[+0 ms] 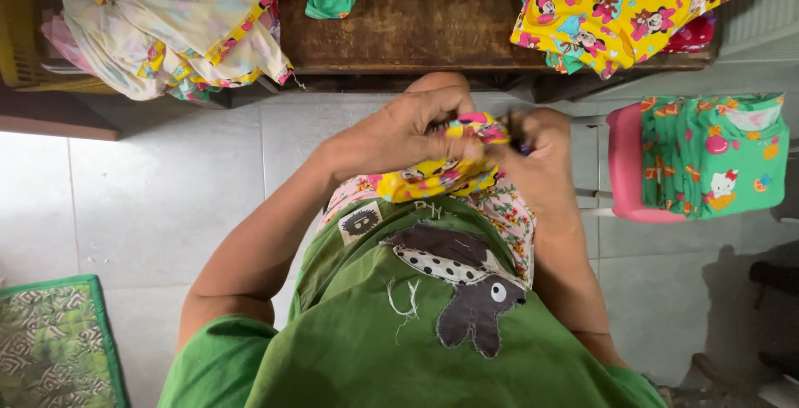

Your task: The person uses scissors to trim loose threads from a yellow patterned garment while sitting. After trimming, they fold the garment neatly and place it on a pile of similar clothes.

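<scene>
Left hand [399, 129] bunches the yellow printed cloth [437, 176] — right hand [541, 158] pinches a small dark tool [516, 135]. Keep the cloth taut.

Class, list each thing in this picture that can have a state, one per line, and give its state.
Left hand: closed on the yellow cloth.
Right hand: gripping a small dark tool at the cloth.
Yellow cloth: bunched between both hands.
Green clothes: stacked on the pink stool.
Pale clothes: heaped on the wooden bench.
</scene>
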